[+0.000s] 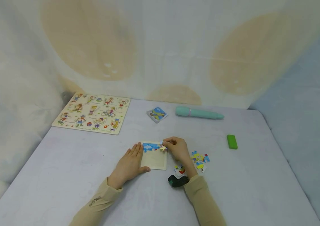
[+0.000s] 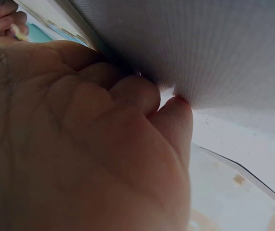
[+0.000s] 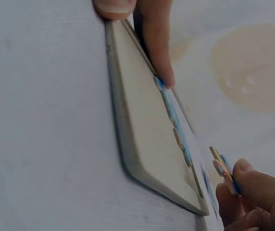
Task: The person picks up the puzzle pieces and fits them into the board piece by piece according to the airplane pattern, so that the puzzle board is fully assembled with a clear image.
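Note:
A shallow square puzzle tray (image 1: pixel 152 161) lies in front of me, with joined blue pieces (image 1: pixel 149 147) along its far edge. Flat beside the tray's left side is my left hand (image 1: pixel 129 165), its fingers straight and its thumb at the near left corner. In the right wrist view, one left finger (image 3: pixel 157 48) touches the end of the blue row. My right hand (image 1: pixel 178 151) pinches a puzzle piece (image 3: pixel 225 172) between thumb and fingers. That piece is held above the tray's far right corner, apart from the tray in the right wrist view.
Loose puzzle pieces (image 1: pixel 200 158) lie right of my right hand, and others (image 1: pixel 180 171) beside its wrist. Farther off are a figure puzzle board (image 1: pixel 92 114), a small picture puzzle (image 1: pixel 157 114), a teal pen-shaped object (image 1: pixel 202 113) and a green block (image 1: pixel 232 142). A black band (image 1: pixel 176 181) sits by the right wrist.

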The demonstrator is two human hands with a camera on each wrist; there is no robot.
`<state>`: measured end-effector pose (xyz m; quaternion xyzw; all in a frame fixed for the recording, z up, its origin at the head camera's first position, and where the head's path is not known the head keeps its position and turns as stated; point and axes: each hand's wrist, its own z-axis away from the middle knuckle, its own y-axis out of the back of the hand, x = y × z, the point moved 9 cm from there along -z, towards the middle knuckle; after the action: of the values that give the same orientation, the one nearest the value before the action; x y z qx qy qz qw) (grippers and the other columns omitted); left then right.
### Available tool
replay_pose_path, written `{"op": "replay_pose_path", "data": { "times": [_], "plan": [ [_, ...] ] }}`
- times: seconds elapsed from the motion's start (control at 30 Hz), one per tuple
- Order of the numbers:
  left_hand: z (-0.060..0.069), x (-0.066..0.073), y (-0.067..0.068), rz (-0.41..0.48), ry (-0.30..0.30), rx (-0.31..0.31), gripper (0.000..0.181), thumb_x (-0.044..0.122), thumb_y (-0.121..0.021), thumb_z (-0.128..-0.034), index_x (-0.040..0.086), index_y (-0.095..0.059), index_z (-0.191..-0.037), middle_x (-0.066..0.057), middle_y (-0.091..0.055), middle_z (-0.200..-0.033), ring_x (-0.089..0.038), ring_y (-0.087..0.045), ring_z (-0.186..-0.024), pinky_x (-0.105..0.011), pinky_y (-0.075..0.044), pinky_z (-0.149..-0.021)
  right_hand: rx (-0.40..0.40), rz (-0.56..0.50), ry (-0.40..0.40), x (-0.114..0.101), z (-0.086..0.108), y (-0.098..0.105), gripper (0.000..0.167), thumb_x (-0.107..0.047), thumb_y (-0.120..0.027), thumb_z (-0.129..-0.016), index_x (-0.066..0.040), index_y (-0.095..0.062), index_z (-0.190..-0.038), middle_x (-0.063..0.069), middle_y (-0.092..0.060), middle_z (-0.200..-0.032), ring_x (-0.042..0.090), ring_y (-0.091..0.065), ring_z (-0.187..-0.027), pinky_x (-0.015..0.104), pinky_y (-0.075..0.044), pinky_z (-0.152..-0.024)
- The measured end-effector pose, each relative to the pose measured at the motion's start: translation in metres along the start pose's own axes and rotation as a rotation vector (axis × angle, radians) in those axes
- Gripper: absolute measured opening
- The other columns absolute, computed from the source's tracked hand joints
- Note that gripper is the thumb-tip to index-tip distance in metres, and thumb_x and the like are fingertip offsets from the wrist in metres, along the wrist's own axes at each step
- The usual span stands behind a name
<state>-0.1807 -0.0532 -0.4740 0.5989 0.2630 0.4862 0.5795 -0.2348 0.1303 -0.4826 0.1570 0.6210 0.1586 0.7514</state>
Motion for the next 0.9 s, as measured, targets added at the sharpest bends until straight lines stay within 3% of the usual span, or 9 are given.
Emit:
{"op": "replay_pose_path", "data": {
  "times": [0.43, 0.9],
  "plan": [
    [0.0013, 0.0026, 0.0010, -0.010, -0.008, 0.010, 0.094, 0.054, -0.065, -0.0859, -0.010, -0.031, -0.146, -0.026, -0.025, -0.157, -0.038, -0.026, -0.146, -0.053, -0.028, -0.117, 0.046, 0.056, 0.031, -0.0027, 0.0021, -0.0064, 0.018, -0.027, -0.076, -0.084, -0.012, -0.073, -0.094, 0.004, -0.067, -0.075, 0.014, -0.052, -0.064, 0.022, -0.038, -0.055],
    [-0.0010, -0.0009, -0.0037, -0.024, 0.002, 0.003, 0.094, 0.056, -0.063, -0.0866, -0.008, -0.030, -0.148, -0.025, -0.023, -0.158, -0.037, -0.024, -0.147, -0.052, -0.026, -0.118, 0.145, 0.269, 0.067, -0.0073, 0.0033, -0.0090, 0.024, -0.033, -0.078, -0.081, -0.013, -0.071, -0.091, 0.001, -0.064, -0.073, 0.013, -0.051, -0.061, 0.023, -0.038, -0.056]
  ]
}}
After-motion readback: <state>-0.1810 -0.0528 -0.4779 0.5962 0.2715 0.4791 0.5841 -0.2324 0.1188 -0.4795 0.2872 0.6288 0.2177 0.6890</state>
